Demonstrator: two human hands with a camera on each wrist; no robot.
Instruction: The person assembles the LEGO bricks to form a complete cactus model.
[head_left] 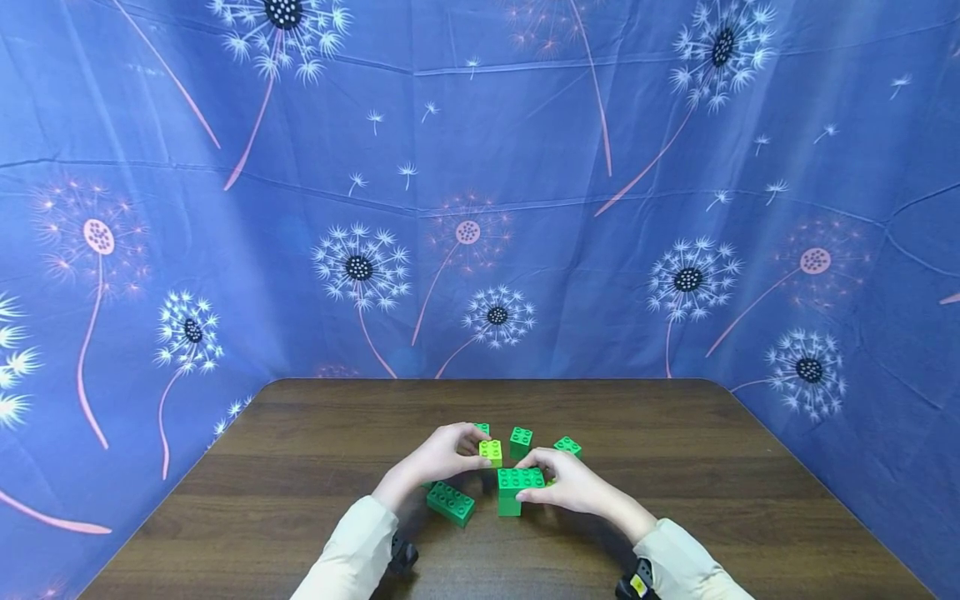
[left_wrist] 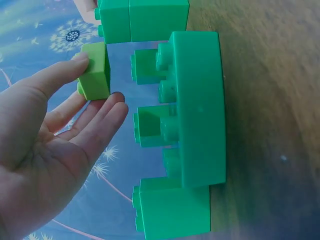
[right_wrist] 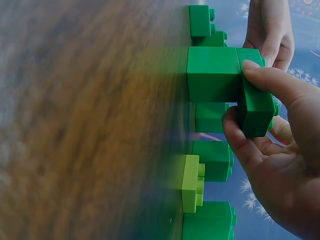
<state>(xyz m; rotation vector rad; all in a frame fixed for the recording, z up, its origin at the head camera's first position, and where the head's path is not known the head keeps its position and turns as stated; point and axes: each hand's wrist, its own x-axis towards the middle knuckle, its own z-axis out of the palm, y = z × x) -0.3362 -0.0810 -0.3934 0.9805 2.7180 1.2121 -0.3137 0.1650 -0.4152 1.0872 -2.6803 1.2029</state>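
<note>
My left hand pinches a small lime-green toy building brick between thumb and fingers. In the left wrist view that brick is held up off the table, studs toward the palm side. My right hand grips a longer green brick near its right end. This brick sits across the top of a green block that stands on the table. Seen from the right wrist, the gripped end juts out past the block below, with thumb and fingers on opposite sides.
A long green brick lies on the wooden table below my left hand. Farther back are a square green brick, another green one, and one partly behind my left hand. A lime-green brick lies beyond my right hand.
</note>
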